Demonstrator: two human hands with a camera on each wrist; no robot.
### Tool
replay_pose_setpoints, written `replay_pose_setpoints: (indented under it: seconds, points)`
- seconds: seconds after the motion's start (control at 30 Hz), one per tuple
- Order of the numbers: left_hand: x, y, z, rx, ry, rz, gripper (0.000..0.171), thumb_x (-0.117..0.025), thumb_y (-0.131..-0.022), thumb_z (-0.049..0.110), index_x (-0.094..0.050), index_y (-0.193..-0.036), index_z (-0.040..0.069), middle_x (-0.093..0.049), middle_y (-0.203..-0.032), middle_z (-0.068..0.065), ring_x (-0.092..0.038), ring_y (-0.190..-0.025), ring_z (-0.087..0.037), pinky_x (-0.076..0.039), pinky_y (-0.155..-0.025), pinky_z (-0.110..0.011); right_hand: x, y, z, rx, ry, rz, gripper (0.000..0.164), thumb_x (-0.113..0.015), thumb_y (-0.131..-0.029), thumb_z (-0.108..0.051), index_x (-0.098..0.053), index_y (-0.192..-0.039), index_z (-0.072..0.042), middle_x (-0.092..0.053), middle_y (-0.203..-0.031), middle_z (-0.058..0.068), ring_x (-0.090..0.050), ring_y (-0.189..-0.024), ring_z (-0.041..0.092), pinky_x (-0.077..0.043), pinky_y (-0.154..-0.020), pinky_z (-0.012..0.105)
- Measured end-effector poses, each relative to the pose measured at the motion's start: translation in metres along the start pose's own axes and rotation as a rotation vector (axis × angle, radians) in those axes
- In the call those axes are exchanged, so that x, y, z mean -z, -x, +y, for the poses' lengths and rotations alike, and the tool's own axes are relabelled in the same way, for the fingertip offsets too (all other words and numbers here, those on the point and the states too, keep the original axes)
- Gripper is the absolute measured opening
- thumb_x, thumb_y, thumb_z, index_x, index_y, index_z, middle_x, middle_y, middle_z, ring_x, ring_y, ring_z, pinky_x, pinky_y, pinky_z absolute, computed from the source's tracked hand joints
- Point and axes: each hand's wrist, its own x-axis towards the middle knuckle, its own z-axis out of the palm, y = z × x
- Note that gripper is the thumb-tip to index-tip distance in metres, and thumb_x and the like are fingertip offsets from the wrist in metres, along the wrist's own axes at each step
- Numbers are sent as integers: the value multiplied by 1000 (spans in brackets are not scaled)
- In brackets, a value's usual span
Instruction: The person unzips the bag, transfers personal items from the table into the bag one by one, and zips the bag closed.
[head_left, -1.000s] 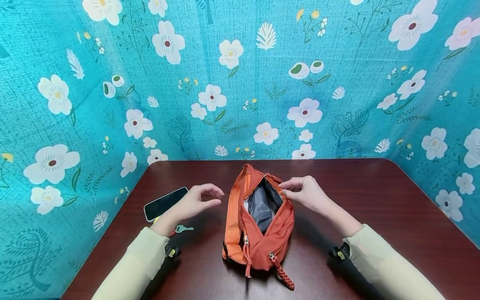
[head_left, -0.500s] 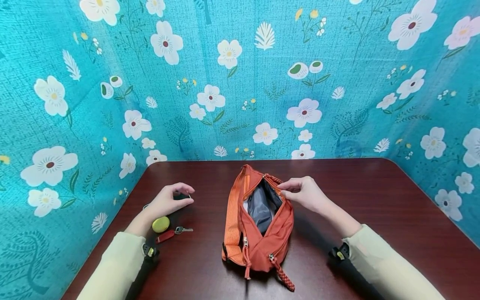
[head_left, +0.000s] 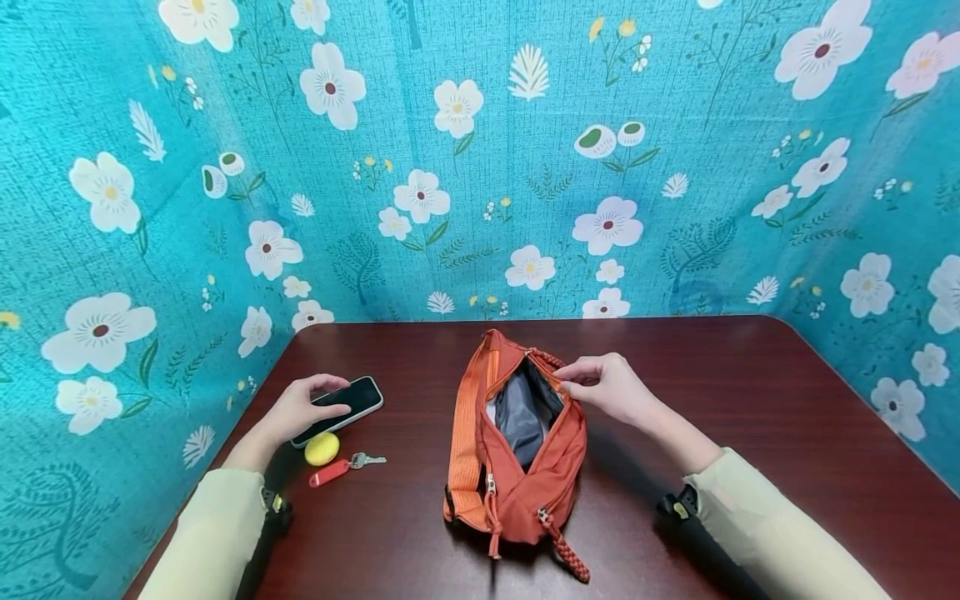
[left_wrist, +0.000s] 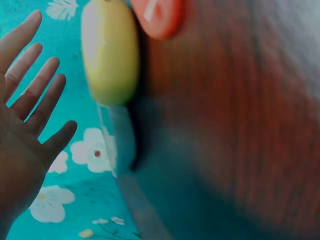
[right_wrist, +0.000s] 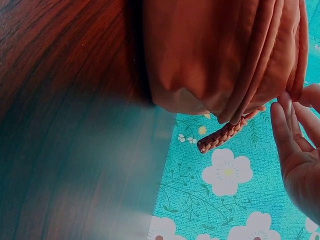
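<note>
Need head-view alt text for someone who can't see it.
Right hand pinches an open reddish bag by its edge; left hand hovers over a phone. Nearby, a yellow oval object and a red-tagged key lie on the table.

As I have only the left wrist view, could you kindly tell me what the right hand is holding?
Observer: The right hand pinches the edge of an open orange-red fabric bag.
Operator: Thank you; what lies at the far end of the small red rounded tag?
Observer: A silvery metal key.
Operator: And which way up is the pale-edged rectangular phone, please?
Observer: Its black screen faces upward.
</note>
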Motion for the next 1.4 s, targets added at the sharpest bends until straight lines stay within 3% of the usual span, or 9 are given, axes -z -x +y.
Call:
replay_pose_setpoints:
  seconds: [0.23, 0.47, 0.8, 1.1, 1.4]
  points:
    - [0, 0, -18, 61, -38, -26, 55, -78, -84, 21, -57, -131, 1, -54, -131, -24, -48, -118, -43, -41, -96, -57, -1, 0, -4, -23, 14, -6, 20, -69, -87, 1, -73, -106, 3, -70, -92, 9, -65, -73, 13, -50, -59, 24]
    - [-2, -5, -22, 101, -60, -76, 64, -80, -82, 24, -53, -135, 2, -49, -135, -25, -44, -120, -42, -40, -96, -58, 3, 6, -32, -14, -8, -24, 19, -67, -87, 4, -71, -105, 8, -70, -91, 12, -66, -75, 21, -50, -59, 24]
    - [-4, -7, -25, 169, -132, -138, 74, -85, -75, 24, -50, -137, 4, -44, -137, -28, -41, -119, -43, -44, -92, -57, -2, -1, 0, -32, -8, -23, 20, -68, -87, 2, -72, -106, 5, -70, -92, 11, -63, -71, 15, -48, -55, 24]
    - [-5, -10, -20, 171, -168, -129, 75, -86, -73, 24, -50, -136, 4, -48, -133, -27, -44, -114, -41, -44, -91, -57, -2, 1, 1, -6, -11, -4, 18, -70, -86, -2, -75, -104, -2, -70, -90, 6, -63, -71, 11, -50, -58, 25]
    - [-6, -13, -19, 94, -213, -113, 75, -88, -71, 19, -53, -136, 6, -46, -136, -26, -42, -119, -44, -42, -93, -61, -2, 1, -3, -17, -10, -14, 20, -70, -87, -2, -73, -106, 1, -70, -92, 8, -64, -73, 13, -50, -58, 24]
